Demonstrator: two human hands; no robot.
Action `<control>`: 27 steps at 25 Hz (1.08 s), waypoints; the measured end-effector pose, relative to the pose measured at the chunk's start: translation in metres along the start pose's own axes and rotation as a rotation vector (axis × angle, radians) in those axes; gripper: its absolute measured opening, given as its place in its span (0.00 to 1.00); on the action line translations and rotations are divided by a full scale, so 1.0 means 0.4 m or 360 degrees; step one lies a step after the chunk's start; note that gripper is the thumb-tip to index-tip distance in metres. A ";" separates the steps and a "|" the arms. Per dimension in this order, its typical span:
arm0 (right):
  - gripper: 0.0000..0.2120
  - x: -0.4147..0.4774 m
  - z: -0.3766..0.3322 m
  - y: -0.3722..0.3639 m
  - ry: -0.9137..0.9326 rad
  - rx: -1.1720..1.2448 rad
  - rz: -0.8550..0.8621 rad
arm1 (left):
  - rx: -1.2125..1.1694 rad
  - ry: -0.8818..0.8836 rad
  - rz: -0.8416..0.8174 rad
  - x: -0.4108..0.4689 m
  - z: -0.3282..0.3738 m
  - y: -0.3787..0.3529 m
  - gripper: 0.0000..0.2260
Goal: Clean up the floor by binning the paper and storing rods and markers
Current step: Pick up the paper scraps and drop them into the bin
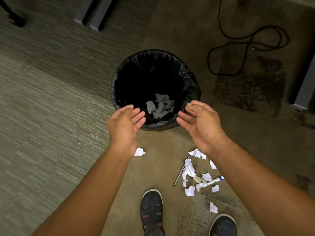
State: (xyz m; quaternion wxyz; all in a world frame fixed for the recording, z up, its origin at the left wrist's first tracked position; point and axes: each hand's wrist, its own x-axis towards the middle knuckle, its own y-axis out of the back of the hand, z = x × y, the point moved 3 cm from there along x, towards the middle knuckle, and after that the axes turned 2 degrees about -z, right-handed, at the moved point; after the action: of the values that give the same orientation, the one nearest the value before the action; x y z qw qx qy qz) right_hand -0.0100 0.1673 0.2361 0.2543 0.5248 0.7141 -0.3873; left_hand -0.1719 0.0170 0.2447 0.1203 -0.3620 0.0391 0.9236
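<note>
Carpet in a ribbed grey-green weave fills the left of the view and gives way to a browner, stained floor under the person. Moving rightward, the left hand hangs open and empty, palm turned inward, at the near rim of the bin, which is lined with a black bag and already holds torn paper at its bottom. A lone scrap lies just below that wrist. The right hand mirrors the left, fingers spread, gripping nothing. Below its forearm lies the remaining paper litter, with a thin rod along its left edge and a marker partly buried among the pieces. A black cable loops beyond. Gathering the next load probably goes best by scooping paper with both palms cupped together while keeping rod and marker out of the handful.
</note>
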 end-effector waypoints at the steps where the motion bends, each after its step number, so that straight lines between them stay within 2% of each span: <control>1: 0.17 0.001 0.003 0.025 0.0017 -0.0012 0.0037 | -0.0014 -0.0040 0.0020 0.003 -0.001 0.025 0.08; 5: 0.10 0.002 0.040 0.127 0.0067 -0.0036 0.0148 | -0.0141 0.0095 -0.0022 0.026 -0.060 0.103 0.05; 8: 0.07 0.030 0.087 0.206 0.0114 -0.0167 0.0244 | -0.0012 -0.0003 0.0104 0.061 -0.154 0.142 0.04; 10: 0.07 0.064 0.118 0.260 0.0140 -0.0301 0.0359 | 0.0275 -0.0156 0.0213 0.097 -0.228 0.160 0.07; 14: 0.07 0.178 0.194 0.403 0.0174 -0.0800 0.0523 | 0.1054 -0.0131 0.0213 0.209 -0.432 0.179 0.08; 16: 0.10 0.251 0.220 0.467 0.0165 -0.1143 0.0591 | 0.1577 -0.0120 0.0101 0.274 -0.514 0.192 0.17; 18: 0.14 0.328 0.238 0.518 0.0182 -0.1642 0.0595 | 0.2082 -0.0152 -0.0066 0.323 -0.581 0.198 0.26; 20: 0.19 0.393 0.261 0.552 0.0221 -0.1708 0.0640 | 0.2313 -0.0170 -0.0143 0.358 -0.637 0.201 0.32; 21: 0.22 0.428 0.268 0.566 0.0227 -0.1494 0.0728 | 0.2358 -0.0186 -0.0120 0.367 -0.652 0.201 0.31; 23: 0.26 0.495 0.288 0.583 0.0260 -0.1462 0.0709 | 0.2331 -0.0304 -0.0128 0.384 -0.670 0.202 0.24; 24: 0.27 0.524 0.301 0.586 0.0269 -0.1738 0.0703 | 0.2235 -0.0436 -0.0220 0.389 -0.676 0.204 0.18; 25: 0.30 0.549 0.300 0.574 0.0245 -0.1621 0.0726 | 0.2151 -0.0578 -0.0323 0.382 -0.675 0.204 0.10; 26: 0.36 0.569 0.292 0.570 0.0181 -0.1818 0.0681 | 0.2134 -0.0689 -0.0390 0.372 -0.672 0.205 0.05; 27: 0.41 0.577 0.299 0.559 0.0172 -0.1516 0.0675 | 0.2166 -0.0744 -0.0405 0.362 -0.669 0.202 0.05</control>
State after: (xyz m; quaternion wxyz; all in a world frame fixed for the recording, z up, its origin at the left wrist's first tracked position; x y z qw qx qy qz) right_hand 0.1228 0.2303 -0.0738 0.5003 0.5034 0.7012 0.0679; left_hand -0.1185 -0.0759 -0.0513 0.4303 -0.0022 0.5354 0.7268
